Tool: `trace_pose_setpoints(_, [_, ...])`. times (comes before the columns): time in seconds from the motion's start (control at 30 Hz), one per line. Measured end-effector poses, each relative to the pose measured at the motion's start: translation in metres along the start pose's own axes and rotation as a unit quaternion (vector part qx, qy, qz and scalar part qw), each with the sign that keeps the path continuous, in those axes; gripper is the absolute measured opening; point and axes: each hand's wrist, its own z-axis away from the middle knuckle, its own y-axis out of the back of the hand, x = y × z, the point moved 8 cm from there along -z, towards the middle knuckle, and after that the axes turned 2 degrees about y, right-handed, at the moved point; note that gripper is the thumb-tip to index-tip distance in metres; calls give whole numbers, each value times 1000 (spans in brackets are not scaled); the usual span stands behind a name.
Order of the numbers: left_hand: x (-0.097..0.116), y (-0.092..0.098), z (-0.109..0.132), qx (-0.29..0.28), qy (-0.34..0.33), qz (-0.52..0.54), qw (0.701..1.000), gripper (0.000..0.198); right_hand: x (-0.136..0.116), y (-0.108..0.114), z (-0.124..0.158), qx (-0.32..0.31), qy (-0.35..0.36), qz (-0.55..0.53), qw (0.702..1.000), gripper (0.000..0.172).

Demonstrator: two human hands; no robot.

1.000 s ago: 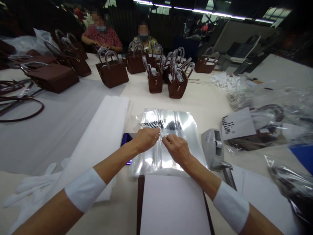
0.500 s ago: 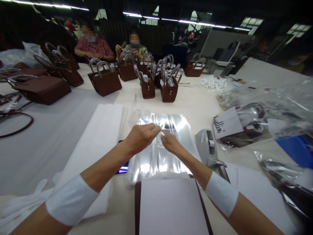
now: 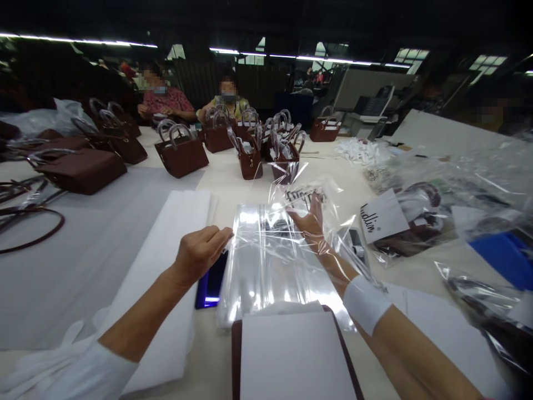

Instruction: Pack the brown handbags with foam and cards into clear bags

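My left hand (image 3: 202, 251) pinches the edge of a clear plastic bag (image 3: 333, 214), left of centre. The bag is lifted and spread to the right, with dark lettering near its top. My right hand (image 3: 310, 222) has its fingers and thumb apart and is inside or behind the clear film. Below both hands lies a stack of shiny clear bags (image 3: 266, 272). Nearest to me, a brown item (image 3: 236, 355) lies under a white sheet (image 3: 291, 355). A dark blue-lit device (image 3: 211, 283) shows beside the stack.
White sheets (image 3: 166, 266) lie on the left. Brown handbags (image 3: 183, 155) stand across the table, with two people behind. A grey dispenser (image 3: 357, 244) sits right of the stack. Farther right are a wrapped bag with a card (image 3: 383, 215) and a blue item (image 3: 503, 255).
My hands have moved apart, the left one leftward and the right one rightward. A clear bag is now spread out between them, and the right hand's fingers have opened.
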Motion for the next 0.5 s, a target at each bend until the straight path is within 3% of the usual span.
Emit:
trace_pose_setpoints(0.07, [15, 13, 6, 58, 6, 19, 998, 20, -17, 22, -13, 104, 56, 13, 993, 96])
trace_pose_setpoints(0.13, [53, 21, 3, 107, -67, 101, 987, 24, -47, 38, -19, 186, 129, 27, 974, 104])
trace_pose_setpoints(0.17, [80, 18, 0, 91, -142, 158, 973, 20, -65, 43, -19, 212, 163, 34, 963, 105])
trace_pose_setpoints(0.23, [111, 7, -15, 55, -176, 207, 961, 15, -101, 50, -16, 238, 213, 35, 947, 104])
trace_pose_setpoints(0.3, [119, -5, -31, 54, -132, 205, 968, 14, -130, 59, -8, 253, 242, 11, 937, 100])
trace_pose_setpoints(0.37, [127, -14, -31, 41, -153, 216, 963, 11, -143, 68, -2, 254, 238, -30, 937, 93])
trace_pose_setpoints(0.43, [135, -25, -19, -1, -199, 231, 952, 8, -141, 75, 1, 247, 216, -65, 942, 86])
trace_pose_setpoints(0.5, [130, -32, -8, -21, -180, 232, 956, 11, -133, 76, 5, 239, 201, -84, 946, 84])
